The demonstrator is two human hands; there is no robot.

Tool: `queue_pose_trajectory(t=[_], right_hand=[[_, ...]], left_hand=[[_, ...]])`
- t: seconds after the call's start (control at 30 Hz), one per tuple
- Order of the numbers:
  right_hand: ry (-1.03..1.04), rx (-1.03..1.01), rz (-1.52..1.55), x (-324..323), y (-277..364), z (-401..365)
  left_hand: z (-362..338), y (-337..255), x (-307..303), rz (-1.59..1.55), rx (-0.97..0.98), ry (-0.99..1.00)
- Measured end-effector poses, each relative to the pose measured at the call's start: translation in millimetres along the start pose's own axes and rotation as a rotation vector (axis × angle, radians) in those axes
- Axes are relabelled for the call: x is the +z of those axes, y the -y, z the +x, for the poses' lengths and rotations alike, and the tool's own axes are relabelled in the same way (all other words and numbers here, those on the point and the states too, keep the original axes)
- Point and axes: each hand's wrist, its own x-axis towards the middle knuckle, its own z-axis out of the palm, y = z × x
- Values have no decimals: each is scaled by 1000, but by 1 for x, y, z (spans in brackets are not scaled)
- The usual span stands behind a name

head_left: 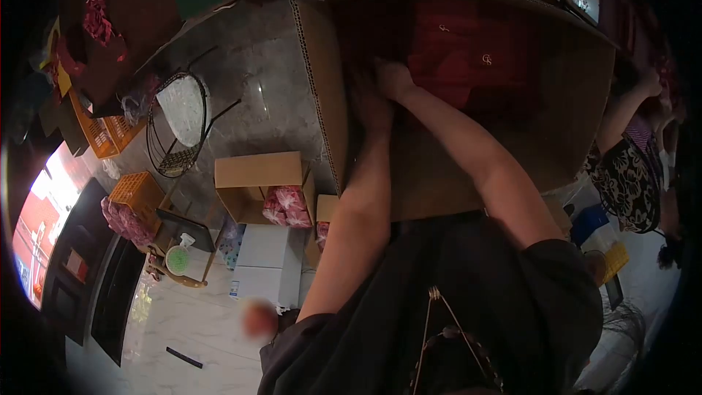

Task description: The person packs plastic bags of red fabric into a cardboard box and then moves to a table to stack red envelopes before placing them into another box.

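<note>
A large open cardboard box (322,80) stands in front of me, holding dark red packages (468,51) with small white marks. Both my arms reach down into it. My left hand (365,99) is low inside, near the box's left wall, blurred and dark, so its grip is unclear. My right hand (395,77) rests with fingers curled against the red packages near the box's middle; whether it grips one I cannot tell.
A smaller open cardboard box (256,175) with pink packets stands on the floor at left, beside a white box (267,256). Orange crates (135,190), a wire-frame chair (179,124) and a dark table are further left. Another person (632,168) in a patterned top stands at right.
</note>
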Motion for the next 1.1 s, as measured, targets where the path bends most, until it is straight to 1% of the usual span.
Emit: queue_pose_trajectory(t=[0.03,0.07,0.1,0.13,0.17,0.2,0.23,0.27,0.33,0.4,0.43,0.47,0.5,0.53,0.57,0.6,0.63,0.67,0.73,0.77,0.8,0.83,0.9,0.93,0.97,1.0,1.03,1.07,1.1], right_hand=[[-1,-3,0,1,0,0],[-127,-7,6,6,-1,2],[-253,-9,12,10,-3,4],[-255,-8,12,9,-4,5],[-227,-22,55,9,-6,6],[-199,-36,99,10,-8,7],[-199,-36,99,11,-9,10],[-174,-37,74,12,-8,13],[-150,-38,51,10,-6,15],[-159,-74,-99,2,-4,8],[-160,-72,-101,-4,-4,7],[-44,-26,-40,-8,-3,9],[72,17,21,-11,-1,9],[72,14,22,-5,-3,11],[-138,-9,52,5,-6,13],[-348,-30,82,14,-9,16],[-348,-31,83,13,-7,14],[-333,-30,87,10,-7,11],[-317,-26,91,7,-6,10],[-232,-25,85,6,-7,14],[-147,-24,80,4,-9,16],[-146,-24,80,10,-12,23],[-232,-121,-141,28,-18,36],[-232,-121,-141,21,-16,30],[-167,-92,-57,4,-12,18],[-102,-63,28,-9,-8,11],[-103,-62,28,-13,-6,10],[-51,-31,25,-17,-5,9],[2,1,23,-20,-4,8]], left_hand=[[5,10,13,453,193,-10],[6,16,20,455,192,-10],[7,21,27,303,87,30],[8,21,31,149,-17,69],[4,8,16,148,-15,70],[-6,-16,-15,80,-127,111],[-11,-28,-32,13,-240,150],[-11,-26,-29,15,-240,150],[-12,-18,-21,-31,5,-152],[-7,-4,-4,17,33,-175],[-1,-2,1,64,60,-198],[7,-15,-11,62,61,-199],[16,-31,-23,147,-143,52],[21,-40,-34,230,-349,303],[16,-33,-32,232,-350,301],[5,-22,-32,135,-174,186],[-2,-12,-27,38,3,71],[-3,-5,-16,39,3,71],[-3,-1,-3,99,26,-11],[-3,-1,-3,99,27,-10],[-2,-1,-3,17,32,-33],[-3,-3,-7,-66,35,-55],[-3,-8,-13,-85,9,-64],[-3,-9,-15,-105,-18,-74],[-2,-8,-13,-106,-18,-75],[-2,-6,-11,-42,1,-83],[-1,-4,-10,22,20,-90],[-1,-4,-7,22,22,-88],[0,-4,-5,-167,-92,-108]])
